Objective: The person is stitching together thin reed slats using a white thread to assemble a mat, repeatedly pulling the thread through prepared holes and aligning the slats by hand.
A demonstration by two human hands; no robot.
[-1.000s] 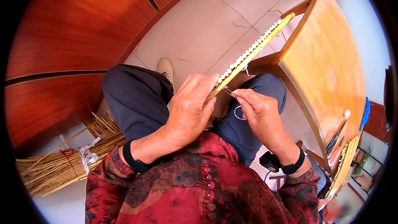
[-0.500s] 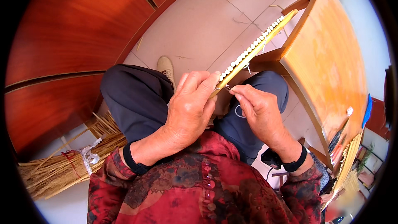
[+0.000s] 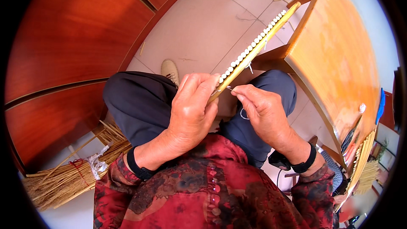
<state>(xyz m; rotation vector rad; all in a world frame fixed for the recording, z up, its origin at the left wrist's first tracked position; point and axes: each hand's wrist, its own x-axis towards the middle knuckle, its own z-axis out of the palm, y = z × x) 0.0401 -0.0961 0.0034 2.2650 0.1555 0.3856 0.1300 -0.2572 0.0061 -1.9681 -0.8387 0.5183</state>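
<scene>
A mat of straw-yellow stalks slants up and away from me, seen on edge. Round pale stalk ends run in a row along its left side, and short white thread ends stick out on its right. My left hand grips the mat's near end, thumb and fingers closed round it. Just right of that end, my right hand pinches a thin needle-like piece between thumb and forefinger. Its tip meets or nearly meets the mat; the fingers cover the rest.
On the right stands a wooden table; dark and red-handled tools lie near its close corner, beside another stalk mat. A tied stalk bundle lies at left below red-brown cabinets. Stalk scraps dot the tiled floor.
The mat's far end has shifted slightly up and left in view. Both hands keep their grips, the right a little closer to the left. The whole view has shifted slightly.
</scene>
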